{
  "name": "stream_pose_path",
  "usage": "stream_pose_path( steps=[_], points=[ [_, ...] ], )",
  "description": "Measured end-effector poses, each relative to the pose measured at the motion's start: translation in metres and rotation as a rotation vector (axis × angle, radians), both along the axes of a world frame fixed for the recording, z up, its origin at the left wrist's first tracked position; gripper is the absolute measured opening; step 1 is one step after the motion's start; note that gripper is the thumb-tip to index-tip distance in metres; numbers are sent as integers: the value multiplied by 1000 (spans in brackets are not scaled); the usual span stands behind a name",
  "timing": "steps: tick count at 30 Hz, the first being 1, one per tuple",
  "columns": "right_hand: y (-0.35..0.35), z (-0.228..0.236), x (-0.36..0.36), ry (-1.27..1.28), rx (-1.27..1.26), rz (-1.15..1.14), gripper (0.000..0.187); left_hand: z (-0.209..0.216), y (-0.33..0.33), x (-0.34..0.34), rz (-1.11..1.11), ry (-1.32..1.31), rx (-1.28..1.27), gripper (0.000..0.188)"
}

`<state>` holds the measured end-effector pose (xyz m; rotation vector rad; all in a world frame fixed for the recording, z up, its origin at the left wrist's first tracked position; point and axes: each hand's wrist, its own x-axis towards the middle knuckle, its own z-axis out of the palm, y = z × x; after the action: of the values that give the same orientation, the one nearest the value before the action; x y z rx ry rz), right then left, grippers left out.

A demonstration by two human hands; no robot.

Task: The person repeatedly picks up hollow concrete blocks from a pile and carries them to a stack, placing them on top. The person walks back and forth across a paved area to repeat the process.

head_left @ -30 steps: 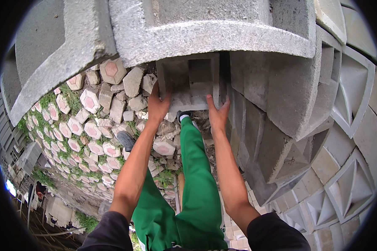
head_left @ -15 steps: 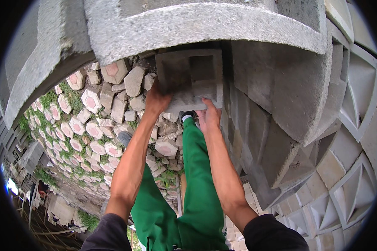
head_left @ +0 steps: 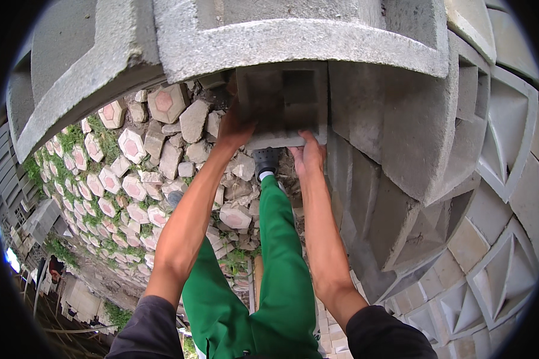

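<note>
- Two bare hands hold a gray concrete block (head_left: 281, 102) in the shade under a large overhanging concrete piece (head_left: 305, 45), ahead of the person and above the forward shoe (head_left: 266, 159).
- The left hand (head_left: 236, 128) clasps the block's left side near its lower corner; shade hides how its far fingers wrap.
- The right hand (head_left: 309, 157) pinches the near edge toward the right corner, thumb over the recessed face, fingers apparently underneath.
- Holding opposite parts of that edge probably keeps a heavy, rigid piece level; the rim likely gives the thumbs something to hook on.
- One leg in green trousers (head_left: 281, 227) reaches forward beneath the block, perhaps for balance on uneven footing; it also leaves that foot under the weight.
- Overhead, the overhanging piece covers the block's far end, so what it touches there cannot be told.
- On the right, stacked concrete pieces (head_left: 395, 119) stand just beside the block and seem to leave the right arm little room.
- On the left, broken stones (head_left: 193, 119) lie loose near the left hand, with hexagonal pavers (head_left: 132, 146) and grass (head_left: 72, 139) beyond.
- Farther right, faceted panels (head_left: 503, 272) lie well apart from both hands.
</note>
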<state>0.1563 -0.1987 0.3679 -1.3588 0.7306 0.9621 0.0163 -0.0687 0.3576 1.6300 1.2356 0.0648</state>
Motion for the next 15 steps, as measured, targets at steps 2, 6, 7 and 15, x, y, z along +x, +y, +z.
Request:
stream_pose_path(
  steps=[2, 6, 7, 15],
  points=[
    [4, 10, 2, -56, 19, 50, 41, -3, -1, 5, 62, -74, -67, 74],
    [1, -3, 13, 3, 1, 66, 39, -13, -13, 11, 242, -292, -231, 82],
    [0, -7, 15, 40, 7, 50, 39, -15, -14, 11, 256, -323, -258, 84],
    [-12, -24, 5, 81, 43, 193, 57, -38, -21, 5, 361, -285, -346, 74]
  ],
)
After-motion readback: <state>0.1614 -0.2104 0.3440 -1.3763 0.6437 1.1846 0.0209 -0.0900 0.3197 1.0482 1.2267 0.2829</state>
